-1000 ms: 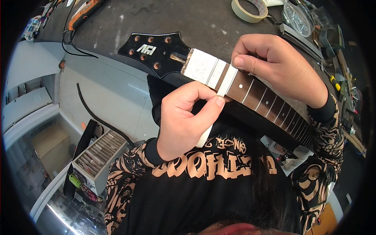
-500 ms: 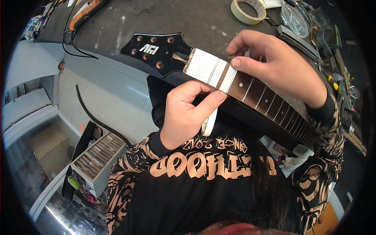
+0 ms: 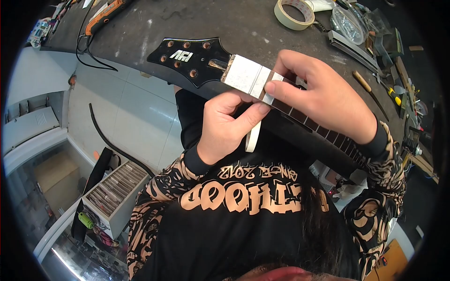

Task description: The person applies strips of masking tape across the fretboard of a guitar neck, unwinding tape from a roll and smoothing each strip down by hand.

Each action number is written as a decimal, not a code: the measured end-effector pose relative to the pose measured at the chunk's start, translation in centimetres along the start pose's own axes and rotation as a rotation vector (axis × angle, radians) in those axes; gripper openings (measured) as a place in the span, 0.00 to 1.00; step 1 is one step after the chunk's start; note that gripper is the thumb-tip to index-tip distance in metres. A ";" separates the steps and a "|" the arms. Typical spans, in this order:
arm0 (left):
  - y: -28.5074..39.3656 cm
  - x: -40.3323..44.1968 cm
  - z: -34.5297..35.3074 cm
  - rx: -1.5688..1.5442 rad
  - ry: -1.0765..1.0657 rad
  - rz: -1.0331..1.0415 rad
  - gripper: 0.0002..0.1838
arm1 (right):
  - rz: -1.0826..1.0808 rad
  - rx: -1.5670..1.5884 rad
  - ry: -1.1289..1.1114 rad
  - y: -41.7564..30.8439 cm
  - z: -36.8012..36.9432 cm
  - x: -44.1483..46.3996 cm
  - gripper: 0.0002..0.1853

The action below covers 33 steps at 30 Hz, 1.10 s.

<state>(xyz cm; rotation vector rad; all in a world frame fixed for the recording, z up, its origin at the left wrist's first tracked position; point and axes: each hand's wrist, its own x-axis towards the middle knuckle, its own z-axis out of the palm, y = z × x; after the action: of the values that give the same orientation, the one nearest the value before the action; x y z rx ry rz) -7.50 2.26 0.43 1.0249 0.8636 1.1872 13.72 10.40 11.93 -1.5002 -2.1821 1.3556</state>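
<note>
A guitar neck with a black headstock (image 3: 187,58) lies slanted across the bench edge. White masking tape (image 3: 243,73) covers the fretboard (image 3: 299,114) near the headstock, with a narrow dark strip between bands. My left hand (image 3: 229,124) pinches the lower edge of the neck at the newest tape band, its fingers partly hidden beneath. A small roll of tape (image 3: 253,137) hangs below that hand. My right hand (image 3: 318,91) rests over the fretboard, thumb pressing on the tape band and its fingers curled over the far side.
On the dark bench (image 3: 225,23) are a large tape roll (image 3: 294,14), an orange tool (image 3: 104,16) with a black cable, metal bars (image 3: 354,50) and a wooden-handled file (image 3: 363,82). A box of thin slats (image 3: 115,192) stands at lower left.
The tape strip once stretched between my hands now lies across the fretboard. My right hand has moved left and down, its thumb now on the tape. The view has shifted slightly.
</note>
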 end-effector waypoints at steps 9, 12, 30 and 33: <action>-0.7 0.2 0.1 0.029 0.024 0.075 0.10 | -0.291 -0.214 0.322 0.8 1.4 -1.0 0.14; -0.5 -0.1 0.0 0.053 0.045 0.020 0.07 | -0.398 -0.554 0.411 -0.7 2.4 -2.4 0.22; -0.1 -1.0 -0.1 0.308 0.191 0.264 0.06 | -0.411 -0.902 0.503 -1.2 4.4 -1.3 0.27; 0.4 -1.4 -1.9 0.257 0.046 0.374 0.14 | -0.417 -0.839 0.488 -1.8 3.7 -1.6 0.29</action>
<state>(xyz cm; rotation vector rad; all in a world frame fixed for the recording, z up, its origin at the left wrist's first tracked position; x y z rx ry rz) -9.64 1.24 0.24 1.4180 0.9011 1.4403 11.17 6.83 11.64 -1.2418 -2.5947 -0.0984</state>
